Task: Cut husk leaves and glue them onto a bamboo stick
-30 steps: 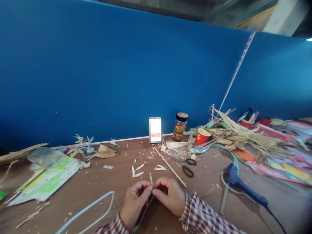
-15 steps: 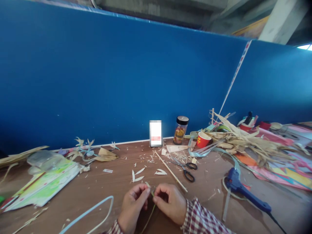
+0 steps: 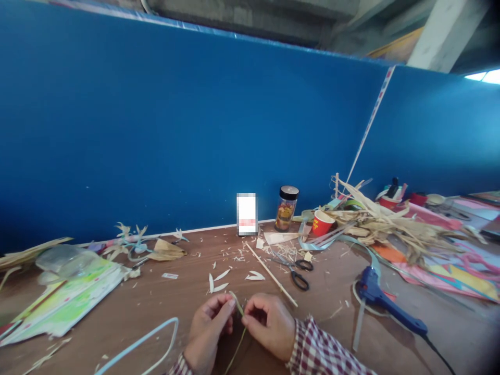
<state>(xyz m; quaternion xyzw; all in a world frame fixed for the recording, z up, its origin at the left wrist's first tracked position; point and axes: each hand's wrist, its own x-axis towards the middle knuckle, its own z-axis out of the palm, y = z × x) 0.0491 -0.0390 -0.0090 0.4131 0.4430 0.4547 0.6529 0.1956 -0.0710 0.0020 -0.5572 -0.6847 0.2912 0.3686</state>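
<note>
Between my two hands runs a thin pale-green strip (image 3: pixel 238 306), its kind not clear, perhaps plant fibre. My left hand (image 3: pixel 211 323) pinches its upper end between thumb and forefinger. Lower on the strip, the thumb and forefinger of my right hand (image 3: pixel 269 323) are closed on it. A thin tail hangs below the right fingertips toward the bottom edge. Just beyond my hands lie white petal-shaped pieces (image 3: pixel 219 287) and a thin straw-coloured stick (image 3: pixel 273 276). Black-handled scissors (image 3: pixel 300 280) rest to the right of the stick.
A blue glue gun (image 3: pixel 390 304) lies on the right, near a heap of dried husks (image 3: pixel 406 232). A black-lidded jar (image 3: pixel 286 211) and red paper cup (image 3: pixel 322 224) stand at the back. Left are a painted sheet (image 3: pixel 74 297) and a pale-blue loop (image 3: pixel 144 338).
My hands are slightly farther apart, and more of the strip shows between the fingertips. The whole view has shifted a little, with things on the table appearing slightly farther left.
</note>
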